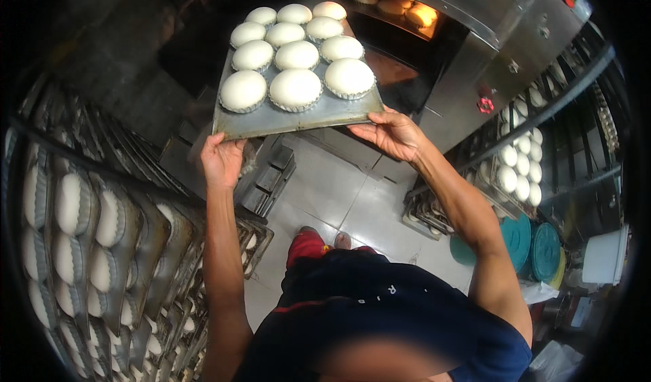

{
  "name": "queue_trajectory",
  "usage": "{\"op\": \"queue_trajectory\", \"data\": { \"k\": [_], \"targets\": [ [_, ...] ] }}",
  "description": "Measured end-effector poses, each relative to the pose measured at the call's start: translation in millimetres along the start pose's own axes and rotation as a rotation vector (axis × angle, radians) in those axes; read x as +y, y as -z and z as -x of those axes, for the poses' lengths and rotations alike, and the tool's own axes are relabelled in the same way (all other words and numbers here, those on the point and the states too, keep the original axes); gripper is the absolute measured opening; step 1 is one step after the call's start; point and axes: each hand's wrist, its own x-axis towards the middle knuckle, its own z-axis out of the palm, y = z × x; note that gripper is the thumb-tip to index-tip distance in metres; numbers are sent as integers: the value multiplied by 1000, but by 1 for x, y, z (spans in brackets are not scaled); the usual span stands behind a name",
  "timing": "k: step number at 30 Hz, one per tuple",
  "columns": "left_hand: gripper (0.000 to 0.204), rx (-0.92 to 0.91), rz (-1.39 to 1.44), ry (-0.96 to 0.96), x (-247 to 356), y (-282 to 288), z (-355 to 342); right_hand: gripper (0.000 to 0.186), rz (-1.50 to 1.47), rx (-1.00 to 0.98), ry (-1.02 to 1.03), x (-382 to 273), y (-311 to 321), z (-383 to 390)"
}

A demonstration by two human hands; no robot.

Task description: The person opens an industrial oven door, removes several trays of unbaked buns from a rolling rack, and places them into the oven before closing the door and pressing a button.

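A metal baking tray (315, 119) bears rows of round, pale dough buns (297, 55) in fluted metal cups. My left hand (222, 161) grips its near left corner, fingers partly hidden beneath. At the near right corner my right hand (393, 132) is closed on the rim, thumb on top and fingers under it. The tray is held out in front of me, its far end close to the oven (468, 63). Through the lit oven opening, several browned buns (407, 7) show inside.
To my left stands a rack of trays with pale buns (71, 205). Another rack holding buns (521, 161) is on the right, with green tubs (544, 250) and a white container (605, 256) below it. A red valve knob (485, 105) juts from the oven front. Tiled floor (332, 188) lies below.
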Motion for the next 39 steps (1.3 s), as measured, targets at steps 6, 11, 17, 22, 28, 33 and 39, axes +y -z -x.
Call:
{"op": "queue_trajectory", "data": {
  "k": [6, 11, 17, 22, 28, 33, 39],
  "targets": [
    [35, 1, -24, 58, 17, 32, -127, 40, -23, 29, 69, -27, 26, -113],
    [36, -50, -61, 197, 36, 48, -242, 36, -130, 52, 170, -34, 38, -188],
    [33, 75, -81, 218, 34, 67, -359, 34, -342, 216, 199, -40, 40, -276],
    [40, 330, -311, 264, -19, 41, -396, 31, -362, 393, 324, -53, 56, -335],
    [37, 161, -578, 340, -65, 36, -444, 41, -348, 356, 378, -66, 93, -390],
    [37, 188, -735, 342, -85, 31, -491, 39, -376, 361, 381, -88, 112, -423],
    [43, 121, -826, 327, -97, 36, -529, 35, -313, 423, 428, -98, 115, -441]
  ]
}}
